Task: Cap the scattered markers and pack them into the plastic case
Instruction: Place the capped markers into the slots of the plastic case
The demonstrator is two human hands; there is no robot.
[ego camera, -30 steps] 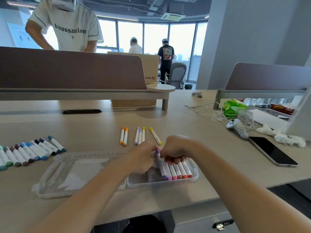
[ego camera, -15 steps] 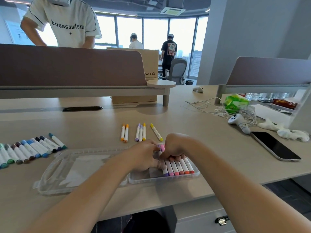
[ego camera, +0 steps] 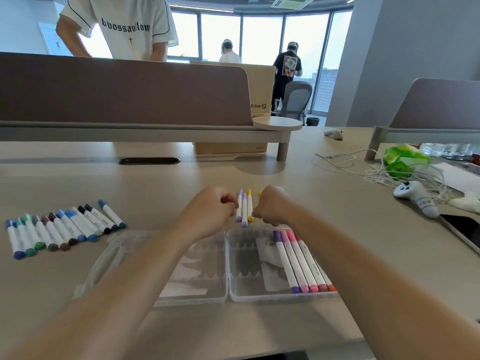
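Head view: open plastic case (ego camera: 246,263) holds five markers (ego camera: 298,263); left hand (ego camera: 210,213), right hand (ego camera: 271,206) curled, grip unclear.

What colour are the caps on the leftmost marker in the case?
Purple; the marker shows best in the head view.

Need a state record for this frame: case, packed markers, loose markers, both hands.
case: clear plastic case, open flat at the near desk edge
packed: five markers side by side in its right half, purple to orange, capped
loose centre: three markers, two lilac and one yellow, beyond the case, between the hands
loose left: marker row, blue, green and brown, left of the case
left hand: fingers curled beside the three markers; grip unclear
right hand: fingers curled; grip unclear
other: phone, controller at right
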